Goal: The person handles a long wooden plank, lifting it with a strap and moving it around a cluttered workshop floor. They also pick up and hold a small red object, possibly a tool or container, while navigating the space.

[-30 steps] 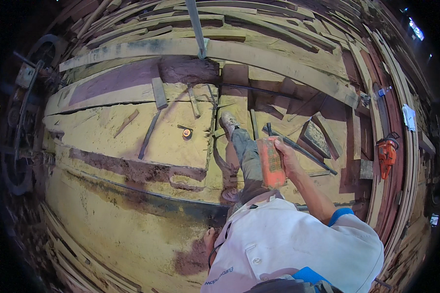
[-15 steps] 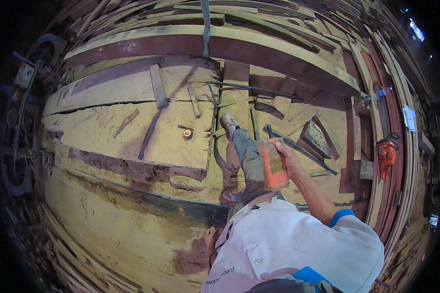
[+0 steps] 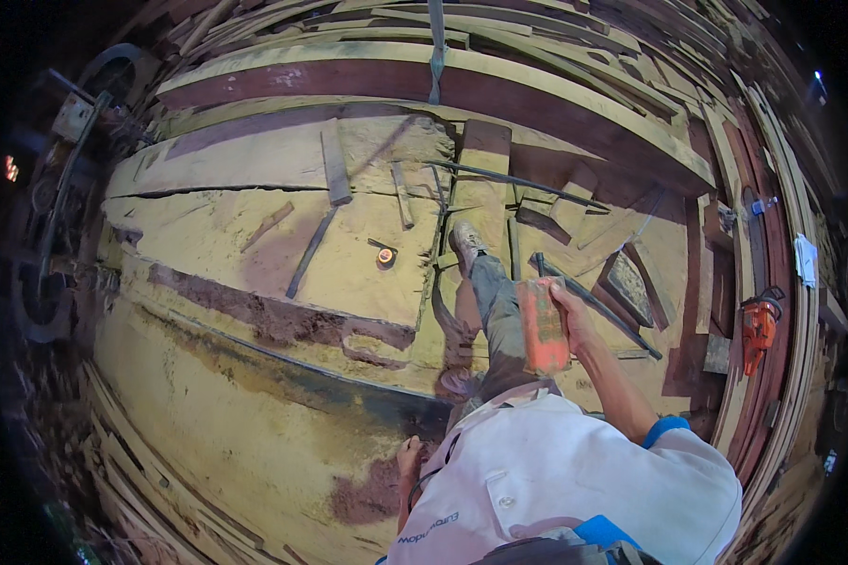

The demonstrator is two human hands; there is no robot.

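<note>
My right hand (image 3: pixel 575 318) is closed around a worn orange-red remote control (image 3: pixel 543 325), box-shaped with a short dark stub at its top end. It is held in front of my waist, over my leg. My left hand (image 3: pixel 409 456) hangs low at my left side, near the dark edge of a big sawdust-covered timber (image 3: pixel 254 424); its fingers are too small and partly hidden to read. One shoe (image 3: pixel 467 239) stands ahead, beside the split end of a wide wooden slab (image 3: pixel 349 282). A small round tape measure (image 3: pixel 385 256) lies on that slab.
A long squared beam (image 3: pixel 349 80) crosses the far side, with a strap (image 3: pixel 437 66) rising from it. Metal bars (image 3: pixel 518 182) and wood blocks (image 3: pixel 622 282) lie ahead right. An orange chainsaw (image 3: pixel 759 330) rests on boards at right. Machinery (image 3: pixel 75 118) stands at far left.
The whole view has shifted, so the surroundings sit farther right and the slab slightly lower. My right hand keeps its grip on the remote control; the left stays low at my side.
</note>
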